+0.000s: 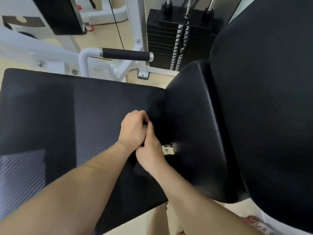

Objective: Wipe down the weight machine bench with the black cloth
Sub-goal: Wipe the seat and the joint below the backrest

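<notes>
Left hand: the left hand [133,128] is curled into a fist over the seat pad, fingers closed, seemingly bunching dark fabric between both hands
Right hand: the right hand [149,150] presses against the left, fingers folded together; what it clamps is hard to tell, though a pale tag [167,149] sticks out just beside it
Black cloth: the black cloth [162,131] is probably the dark mass under and between the 2 hands, but it blends into the black upholstery and its edges cannot be made out
Bench: the seat pad [67,107] lies flat, the backrest [262,99] rises at the right, and the hands sit near the seam where they meet
Done: no streaks or damp patches show, so wiped area cannot be judged
Left: by my reading the cloth is being gathered or folded, with most of the seat and all of the backrest to cover
Surroundings: the weight stack [176,39] and a padded handle [126,54] stand beyond the bench
</notes>
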Motion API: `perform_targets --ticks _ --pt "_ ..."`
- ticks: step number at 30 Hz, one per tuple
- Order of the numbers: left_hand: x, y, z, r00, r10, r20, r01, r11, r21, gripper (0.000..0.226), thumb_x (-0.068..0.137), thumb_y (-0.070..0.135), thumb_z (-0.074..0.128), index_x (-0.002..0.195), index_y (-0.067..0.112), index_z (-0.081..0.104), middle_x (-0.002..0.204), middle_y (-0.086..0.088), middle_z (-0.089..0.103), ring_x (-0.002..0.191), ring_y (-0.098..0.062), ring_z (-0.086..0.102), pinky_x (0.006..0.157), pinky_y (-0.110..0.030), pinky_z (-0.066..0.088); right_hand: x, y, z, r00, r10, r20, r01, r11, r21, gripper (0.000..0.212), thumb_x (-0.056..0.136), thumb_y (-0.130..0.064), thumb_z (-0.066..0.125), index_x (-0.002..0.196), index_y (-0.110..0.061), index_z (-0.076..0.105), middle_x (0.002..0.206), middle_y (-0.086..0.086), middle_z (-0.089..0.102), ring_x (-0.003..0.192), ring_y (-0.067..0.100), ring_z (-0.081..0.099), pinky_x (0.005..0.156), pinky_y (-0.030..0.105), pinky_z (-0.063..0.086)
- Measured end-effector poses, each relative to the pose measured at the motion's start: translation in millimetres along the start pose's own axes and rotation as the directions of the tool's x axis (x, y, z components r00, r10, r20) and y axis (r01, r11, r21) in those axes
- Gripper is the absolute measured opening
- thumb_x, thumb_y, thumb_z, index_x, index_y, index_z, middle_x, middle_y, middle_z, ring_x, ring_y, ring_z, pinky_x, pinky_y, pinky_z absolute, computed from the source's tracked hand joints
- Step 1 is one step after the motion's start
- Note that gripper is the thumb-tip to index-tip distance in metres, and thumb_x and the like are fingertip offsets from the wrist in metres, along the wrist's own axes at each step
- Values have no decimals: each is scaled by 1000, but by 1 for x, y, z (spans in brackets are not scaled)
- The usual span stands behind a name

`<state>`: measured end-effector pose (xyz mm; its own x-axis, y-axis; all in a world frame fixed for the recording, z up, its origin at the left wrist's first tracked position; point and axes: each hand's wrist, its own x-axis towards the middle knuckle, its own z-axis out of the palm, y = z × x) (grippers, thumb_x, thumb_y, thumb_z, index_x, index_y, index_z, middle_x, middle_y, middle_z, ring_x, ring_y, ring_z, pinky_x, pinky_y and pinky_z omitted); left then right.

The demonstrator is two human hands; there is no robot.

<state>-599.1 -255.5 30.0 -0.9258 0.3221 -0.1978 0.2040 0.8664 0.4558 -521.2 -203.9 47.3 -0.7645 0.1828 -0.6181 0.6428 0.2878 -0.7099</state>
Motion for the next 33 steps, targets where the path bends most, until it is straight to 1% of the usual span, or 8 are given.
perform_targets --ticks 6,9,12,16,21,28,31,33 --pt "65 9 -8 979 146 141 -141 989 -47 9 78 10 62 82 16 68 83 0 66 81 -20 60 73 -34 48 40 -36 -6 992 51 -115 -42 996 84 86 88 -7 50 152 -24 -5 160 4 7 143 24 23 114 40 30" --pt "108 14 -12 999 8 -35 -16 970 -243 10 81 8 61 85 15 67 83 3 67 77 -13 58 69 -21 44 72 -58 -31 983 -106 -153 96 993 -75 79 88 5 38 153 -15 -1 163 -1 -7 148 14 -8 114 25 2" --pt "151 25 -12 997 -54 -53 29 916 -400 6 82 13 62 86 17 65 86 5 63 81 -11 58 67 -6 41 106 -71 -54 963 -160 -219 129 980 -149 82 84 4 39 153 -20 3 163 -3 -4 148 17 -13 117 32 8" --pt "139 19 1 988 54 142 -16 967 -255 18 83 16 60 98 20 69 99 5 68 89 -8 56 75 -17 39 99 -54 -35 970 -33 -242 -20 976 -216 90 84 -12 57 151 -21 -2 162 5 3 149 24 -3 115 42 26" --pt "97 32 10 977 93 191 -51 975 -216 35 79 15 59 111 24 69 110 4 73 106 -19 64 94 -31 47 66 -31 -32 952 77 -296 -158 952 -261 81 84 -24 58 147 -16 7 142 11 45 126 29 47 96 43 46" --pt "70 29 12 982 -16 187 74 950 -303 28 85 9 62 109 19 73 115 6 71 112 -10 62 93 -11 34 27 -34 -45 946 116 -303 -165 976 -141 60 90 -9 46 148 -18 32 141 7 51 128 24 48 103 36 42" --pt "46 37 24 960 -229 160 280 806 -522 23 87 10 64 106 20 74 109 5 73 100 -6 65 85 -8 42 4 -27 -42 957 110 -267 -143 984 -110 60 91 -4 42 149 -16 31 156 4 33 141 19 32 113 35 32" --pt "33 40 26 892 -364 267 431 507 -747 21 87 8 66 104 17 73 103 1 73 91 -2 65 77 -6 46 -11 -25 -45 955 91 -284 -112 992 -59 58 91 0 40 147 -18 37 158 -2 28 144 14 26 116 31 27"
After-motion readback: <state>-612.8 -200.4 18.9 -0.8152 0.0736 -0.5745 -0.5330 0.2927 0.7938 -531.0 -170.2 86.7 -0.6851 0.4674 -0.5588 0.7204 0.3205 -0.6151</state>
